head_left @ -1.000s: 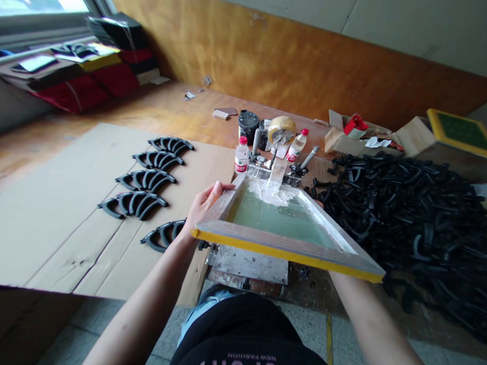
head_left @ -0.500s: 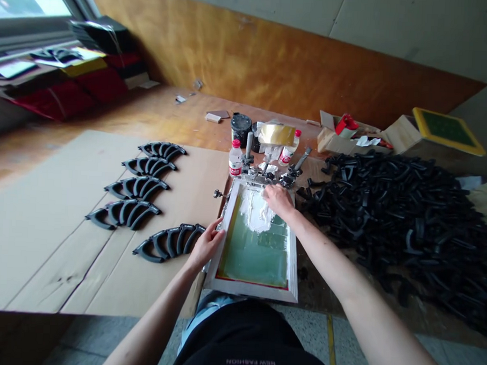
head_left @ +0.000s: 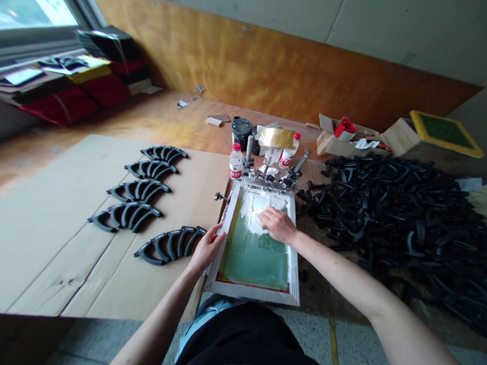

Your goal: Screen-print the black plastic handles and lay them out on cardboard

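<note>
A silk-screen printing frame lies before me, its green mesh carrying a smear of thick white ink on the upper half. My right hand is closed over the lower edge of the ink. It grips what appears to be a small squeegee, mostly hidden by the fingers. At the frame's left edge, my left hand has its thumb by the top and its fingers along the side. Metal clamps hold the frame's far end. Close to my left hand, a fan of black curved handle-like parts rests on cardboard.
Several more fans of black parts lie on the cardboard at left. A large heap of black parts covers the right side. Behind the clamps stand two red-capped bottles and a dark tub. An open carton sits back right.
My right hand has moved from the frame's far end toward me, down across the white ink. My left hand stays at the left edge. The view has shifted slightly.
</note>
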Demonstrator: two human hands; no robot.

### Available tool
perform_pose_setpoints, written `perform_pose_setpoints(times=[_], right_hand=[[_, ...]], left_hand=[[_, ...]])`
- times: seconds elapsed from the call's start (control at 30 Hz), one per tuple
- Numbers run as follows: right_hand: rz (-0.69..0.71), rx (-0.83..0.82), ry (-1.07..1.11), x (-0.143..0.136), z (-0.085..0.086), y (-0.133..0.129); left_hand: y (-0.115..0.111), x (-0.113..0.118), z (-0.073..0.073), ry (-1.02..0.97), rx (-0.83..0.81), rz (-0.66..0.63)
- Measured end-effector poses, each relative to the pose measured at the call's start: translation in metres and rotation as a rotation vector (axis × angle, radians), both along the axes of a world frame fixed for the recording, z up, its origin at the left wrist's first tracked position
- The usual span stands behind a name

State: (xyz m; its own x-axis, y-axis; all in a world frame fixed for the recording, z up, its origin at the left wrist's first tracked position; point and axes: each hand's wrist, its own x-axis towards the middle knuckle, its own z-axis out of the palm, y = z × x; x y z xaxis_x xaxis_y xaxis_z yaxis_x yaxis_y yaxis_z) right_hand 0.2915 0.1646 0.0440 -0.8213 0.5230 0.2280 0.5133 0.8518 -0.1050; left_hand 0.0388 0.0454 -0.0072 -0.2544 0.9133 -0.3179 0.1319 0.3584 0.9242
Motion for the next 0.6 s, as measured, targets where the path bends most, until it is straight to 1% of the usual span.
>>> perform_pose_setpoints(times=[0.07,0.13,0.2,0.27,0.33,0.4,0.43,0.5,0.57,0.6], right_hand=[[0.059,-0.023,0.016,0.002,-0.006,-0.007],[0.05,-0.069,0.064,0.003,-0.003,-0.002],[-0.045,-0.108,0.136,-0.002,0.007,0.016],[-0.183,-0.12,0.176,-0.013,0.02,0.041],[-0.306,-0.096,0.162,-0.021,0.034,0.066],[-0.395,-0.033,0.17,-0.017,0.046,0.084],[-0.431,0.007,0.207,-0.008,0.05,0.091],[-0.524,0.075,0.336,0.021,0.053,0.1],[-0.681,0.089,0.477,0.059,0.045,0.104],[-0.774,0.062,0.525,0.076,0.036,0.103]], left_hand=[[0.0,0.001,0.002,-0.008,-0.009,0.001],[0.0,0.0,0.006,-0.03,-0.016,-0.012],[0.0,-0.001,0.013,-0.058,-0.02,-0.039],[0.0,-0.002,0.026,-0.074,-0.026,-0.067],[0.0,-0.004,0.044,-0.071,-0.018,-0.08],[0.0,-0.004,0.064,-0.065,0.02,-0.073],[0.002,-0.004,0.075,-0.068,0.042,-0.065],[0.009,-0.002,0.094,-0.099,0.095,-0.048],[0.022,0.002,0.111,-0.177,0.168,-0.026],[0.03,0.004,0.118,-0.222,0.228,-0.01]])
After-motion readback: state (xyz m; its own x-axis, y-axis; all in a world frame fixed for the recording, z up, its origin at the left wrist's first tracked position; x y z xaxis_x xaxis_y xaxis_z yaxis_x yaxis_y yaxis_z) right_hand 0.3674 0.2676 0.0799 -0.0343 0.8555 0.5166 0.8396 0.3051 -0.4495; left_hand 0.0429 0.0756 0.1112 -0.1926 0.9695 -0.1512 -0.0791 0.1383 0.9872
